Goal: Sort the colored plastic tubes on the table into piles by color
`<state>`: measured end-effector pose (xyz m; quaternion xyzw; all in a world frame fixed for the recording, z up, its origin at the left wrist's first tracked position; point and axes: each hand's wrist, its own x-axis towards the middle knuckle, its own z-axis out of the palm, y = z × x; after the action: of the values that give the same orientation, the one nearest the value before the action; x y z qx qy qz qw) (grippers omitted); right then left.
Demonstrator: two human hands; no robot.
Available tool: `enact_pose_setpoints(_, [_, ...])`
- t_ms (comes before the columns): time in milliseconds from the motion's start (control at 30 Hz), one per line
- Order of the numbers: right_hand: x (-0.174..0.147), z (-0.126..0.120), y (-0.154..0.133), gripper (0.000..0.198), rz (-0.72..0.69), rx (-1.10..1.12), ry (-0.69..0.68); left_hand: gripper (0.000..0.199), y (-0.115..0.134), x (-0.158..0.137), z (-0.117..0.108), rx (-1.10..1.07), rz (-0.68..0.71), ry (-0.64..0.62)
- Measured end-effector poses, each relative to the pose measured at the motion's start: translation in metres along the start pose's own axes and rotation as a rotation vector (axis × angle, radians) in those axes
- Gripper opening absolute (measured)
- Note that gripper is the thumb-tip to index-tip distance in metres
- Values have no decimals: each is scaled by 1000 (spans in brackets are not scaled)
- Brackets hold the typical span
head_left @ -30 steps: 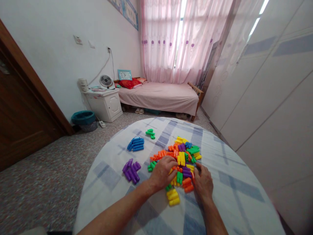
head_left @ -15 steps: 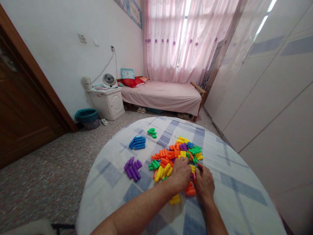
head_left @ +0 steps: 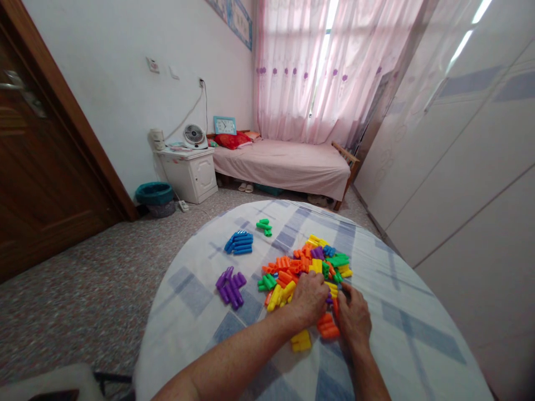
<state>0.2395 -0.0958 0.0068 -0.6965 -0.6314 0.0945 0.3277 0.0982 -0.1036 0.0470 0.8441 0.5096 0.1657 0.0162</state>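
Note:
My left hand [head_left: 310,298] reaches over the middle of a mixed pile of plastic bullet-shaped tube blocks, its fingers curled down and closed among them. Whatever it grips is hidden under the fingers. At the pile's right edge, my right hand [head_left: 355,313] has its fingers partly spread and bent, with the thumb beside a narrow orange block [head_left: 335,306]. Yellow blocks [head_left: 281,295] lie left of my left hand, and more orange blocks [head_left: 328,327] lie between my wrists. Green blocks [head_left: 267,282] and a yellow block [head_left: 316,265] also show in the pile.
Apart from the pile are groups of purple blocks [head_left: 231,288], blue blocks [head_left: 239,243] and green blocks [head_left: 264,226]. A yellow block [head_left: 301,341] lies near my left forearm. The round table [head_left: 179,323] has a checked cloth. Beyond stands a bed [head_left: 284,159].
The view has shifted slightly, so the room and table appear farther right. Both hands stay at the pile, with only slight finger movement; the sorted groups look unchanged.

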Motion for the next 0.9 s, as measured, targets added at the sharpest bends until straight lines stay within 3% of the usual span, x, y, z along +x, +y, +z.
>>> enact_pose_setpoints(267, [-1,1,3,43,-63,26,51,14,-4,-4,2,57,67,71])
enact_pose_setpoints(567, [-1,4,10,37,-272,-194,-4,10,-16,-4,7,19,82,149])
enact_pose_setpoints(767, [-1,-3,-5,45,-28,115,-42,11,-20,-5,5,20,84,161])
enact_pose_setpoints(900, [0,-6,-7,43,-23,224,-35,10,-18,-8,1,0,110,139])
